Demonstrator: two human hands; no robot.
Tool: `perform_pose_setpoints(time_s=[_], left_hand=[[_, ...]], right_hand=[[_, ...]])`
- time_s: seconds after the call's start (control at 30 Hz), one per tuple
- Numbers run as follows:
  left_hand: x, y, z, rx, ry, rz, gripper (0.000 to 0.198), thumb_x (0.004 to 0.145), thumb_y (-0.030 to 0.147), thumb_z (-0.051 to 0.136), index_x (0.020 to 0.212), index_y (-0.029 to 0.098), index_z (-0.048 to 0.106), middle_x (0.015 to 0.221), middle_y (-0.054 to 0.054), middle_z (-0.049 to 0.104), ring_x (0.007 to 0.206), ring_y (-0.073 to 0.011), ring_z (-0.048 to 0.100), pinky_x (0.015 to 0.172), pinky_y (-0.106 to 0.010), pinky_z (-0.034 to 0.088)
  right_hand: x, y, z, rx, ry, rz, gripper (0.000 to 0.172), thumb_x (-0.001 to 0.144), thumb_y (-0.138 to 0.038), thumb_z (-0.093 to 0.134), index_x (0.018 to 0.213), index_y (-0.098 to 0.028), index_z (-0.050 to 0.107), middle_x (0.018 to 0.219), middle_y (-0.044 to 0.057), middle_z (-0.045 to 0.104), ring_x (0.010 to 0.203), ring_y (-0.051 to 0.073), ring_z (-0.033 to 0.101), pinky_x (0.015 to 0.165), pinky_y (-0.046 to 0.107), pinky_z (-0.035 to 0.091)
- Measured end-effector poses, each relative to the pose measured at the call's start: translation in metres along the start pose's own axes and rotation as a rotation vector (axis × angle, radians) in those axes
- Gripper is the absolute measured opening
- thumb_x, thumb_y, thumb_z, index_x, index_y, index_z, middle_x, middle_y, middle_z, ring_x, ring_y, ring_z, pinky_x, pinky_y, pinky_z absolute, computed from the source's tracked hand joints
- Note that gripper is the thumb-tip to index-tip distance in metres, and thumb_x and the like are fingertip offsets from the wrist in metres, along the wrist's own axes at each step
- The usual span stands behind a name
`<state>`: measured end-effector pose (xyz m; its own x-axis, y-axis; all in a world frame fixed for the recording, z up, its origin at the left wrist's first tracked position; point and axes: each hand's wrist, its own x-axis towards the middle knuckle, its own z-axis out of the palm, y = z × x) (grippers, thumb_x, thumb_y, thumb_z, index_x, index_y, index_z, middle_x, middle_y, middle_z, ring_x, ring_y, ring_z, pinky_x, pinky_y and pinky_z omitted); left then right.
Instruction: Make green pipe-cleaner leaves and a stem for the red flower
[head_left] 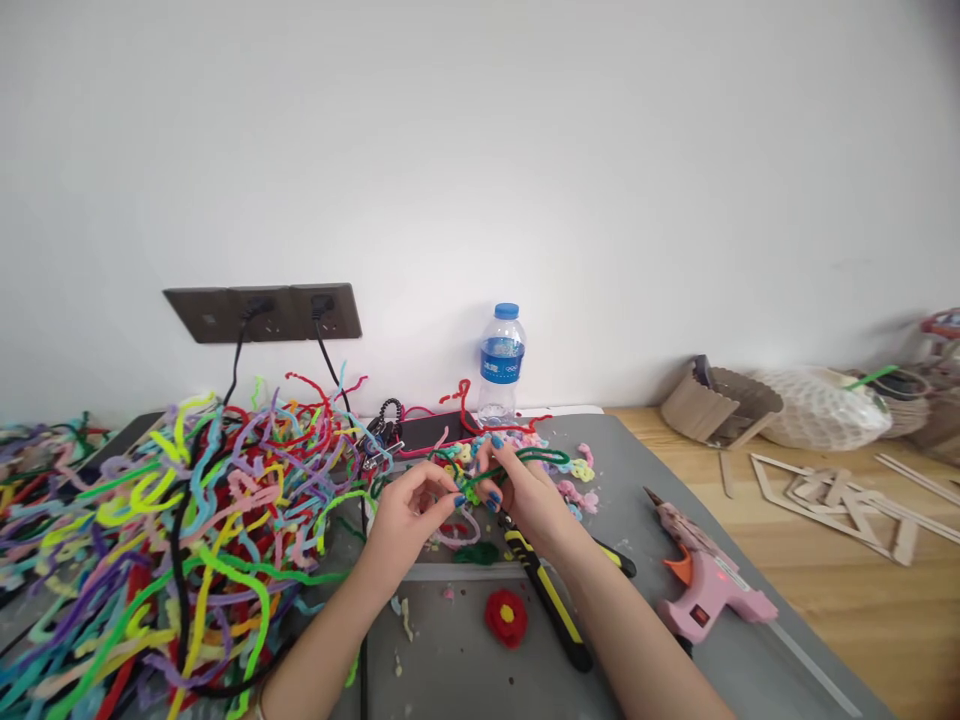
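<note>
My left hand [409, 520] and my right hand [525, 495] meet above the grey table [675, 470], both pinched on a green pipe cleaner [525, 460] that loops off to the right. The fingernails are painted blue. A small green and yellow twisted piece [469, 490] sits between the fingertips. Just below the hands lie a dark green fuzzy piece [476, 553] and a red pipe-cleaner flower with a yellow centre [506, 617].
A big heap of multicoloured pipe cleaners [165, 540] fills the left. Yellow-and-black pliers [551, 605] and a pink glue gun [701, 580] lie at right. A water bottle [501, 362], small pastel flowers [574, 480], a wall socket [262, 312] and wooden pieces [840, 495] stand behind.
</note>
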<state>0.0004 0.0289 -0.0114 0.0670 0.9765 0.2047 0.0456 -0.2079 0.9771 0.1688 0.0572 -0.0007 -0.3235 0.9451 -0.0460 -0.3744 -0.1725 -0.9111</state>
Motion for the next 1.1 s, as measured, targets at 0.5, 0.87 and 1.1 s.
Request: perform_pose_setpoints(time_s=[0.5, 0.87, 1.1], left_hand=[[-0.003, 0.011, 0.013, -0.662, 0.114, -0.233, 0.029, 0.062, 0.033, 0.092, 0.08, 0.016, 0.077, 0.073, -0.004, 0.074, 0.068, -0.0157, 0.07, 0.068, -0.028, 0.06], [0.007, 0.031, -0.009, -0.814, 0.439, -0.212, 0.023, 0.061, 0.022, 0.092, 0.076, 0.016, 0.075, 0.074, 0.0, 0.076, 0.07, -0.0123, 0.072, 0.064, -0.019, 0.059], [0.009, 0.035, -0.017, -0.777, 0.418, -0.253, 0.016, 0.077, 0.026, 0.081, 0.087, 0.016, 0.073, 0.055, 0.008, 0.055, 0.043, -0.0039, 0.05, 0.047, -0.016, 0.045]], right_hand=[[-0.006, 0.011, 0.019, 0.46, 0.022, 0.235, 0.029, 0.066, -0.024, 0.092, 0.072, -0.014, 0.065, 0.062, -0.003, 0.065, 0.053, 0.005, 0.058, 0.052, 0.014, 0.049], [-0.051, -0.002, 0.027, -0.147, -0.038, 0.073, 0.034, 0.075, -0.044, 0.081, 0.093, -0.019, 0.069, 0.089, 0.004, 0.071, 0.079, 0.017, 0.067, 0.078, 0.032, 0.053], [-0.1, -0.008, -0.032, -1.252, 0.373, -0.196, 0.028, 0.083, -0.03, 0.061, 0.11, -0.023, 0.065, 0.113, 0.012, 0.069, 0.105, 0.033, 0.062, 0.089, 0.049, 0.049]])
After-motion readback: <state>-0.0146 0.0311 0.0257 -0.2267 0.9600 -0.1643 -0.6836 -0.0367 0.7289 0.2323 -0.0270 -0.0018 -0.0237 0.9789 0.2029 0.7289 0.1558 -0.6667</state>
